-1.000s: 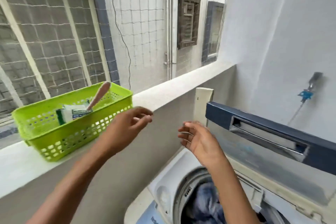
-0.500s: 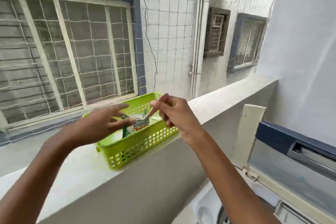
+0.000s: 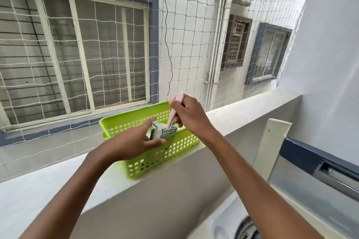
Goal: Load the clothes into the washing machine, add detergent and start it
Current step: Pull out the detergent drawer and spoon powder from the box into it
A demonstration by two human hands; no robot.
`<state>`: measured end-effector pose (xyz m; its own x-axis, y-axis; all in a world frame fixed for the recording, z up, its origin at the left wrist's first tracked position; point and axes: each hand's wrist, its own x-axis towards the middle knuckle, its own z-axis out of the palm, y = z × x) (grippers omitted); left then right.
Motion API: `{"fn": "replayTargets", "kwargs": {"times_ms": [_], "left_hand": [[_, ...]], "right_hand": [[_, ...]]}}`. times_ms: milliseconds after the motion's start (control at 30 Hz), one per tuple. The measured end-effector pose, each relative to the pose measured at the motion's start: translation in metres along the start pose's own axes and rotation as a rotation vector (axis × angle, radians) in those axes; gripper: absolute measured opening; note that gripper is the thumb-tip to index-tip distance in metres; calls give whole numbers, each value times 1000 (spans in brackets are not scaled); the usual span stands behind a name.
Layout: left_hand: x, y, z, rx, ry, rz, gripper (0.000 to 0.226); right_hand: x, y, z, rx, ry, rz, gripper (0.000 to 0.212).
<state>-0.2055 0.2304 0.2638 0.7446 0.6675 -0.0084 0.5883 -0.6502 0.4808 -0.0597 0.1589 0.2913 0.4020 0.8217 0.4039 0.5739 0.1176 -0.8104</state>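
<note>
A lime green plastic basket [image 3: 172, 148] stands on the balcony ledge [image 3: 46, 188]. Inside it lies a green and white detergent packet [image 3: 165, 132]. My right hand [image 3: 189, 116] is closed around the handle of a pink scoop [image 3: 175, 110], whose lower end dips into the packet. My left hand [image 3: 134, 142] reaches over the basket's near wall, fingers spread against the packet's side. The washing machine shows only at the bottom right: its raised lid [image 3: 320, 172] with a dark blue edge and a sliver of the drum rim [image 3: 246, 229]. The clothes are out of view.
A rope safety net [image 3: 116, 44] spans the opening above the ledge. Beyond it are a neighbouring wall, windows and pipes. A cream upright panel [image 3: 272, 147] stands beside the machine's lid. A white wall closes the right side.
Both hands moved from above the machine to the basket. My right hand took hold of the pink scoop and my left hand reached the packet. The view turned left and up, away from the drum.
</note>
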Motion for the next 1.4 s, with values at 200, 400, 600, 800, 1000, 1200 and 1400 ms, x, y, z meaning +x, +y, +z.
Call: {"fn": "replayTargets", "kwargs": {"times_ms": [200, 400, 600, 800, 1000, 1200, 1400], "left_hand": [[0, 0, 2, 9, 12, 9, 79], [-1, 0, 1, 18, 38, 0, 79], [-1, 0, 1, 31, 36, 11, 79], [3, -2, 3, 44, 48, 12, 77], [7, -11, 5, 10, 40, 22, 76], [4, -8, 2, -138, 76, 65, 78], [5, 1, -1, -203, 153, 88, 92]], "right_hand": [[-1, 15, -3, 387, 143, 270, 26], [1, 18, -6, 560, 287, 305, 30], [3, 20, -10, 701, 437, 338, 30], [-1, 29, -12, 771, 477, 397, 28], [-5, 35, -15, 877, 527, 443, 26], [-4, 33, -18, 921, 544, 434, 24], [-3, 32, -31, 959, 572, 429, 24]]}}
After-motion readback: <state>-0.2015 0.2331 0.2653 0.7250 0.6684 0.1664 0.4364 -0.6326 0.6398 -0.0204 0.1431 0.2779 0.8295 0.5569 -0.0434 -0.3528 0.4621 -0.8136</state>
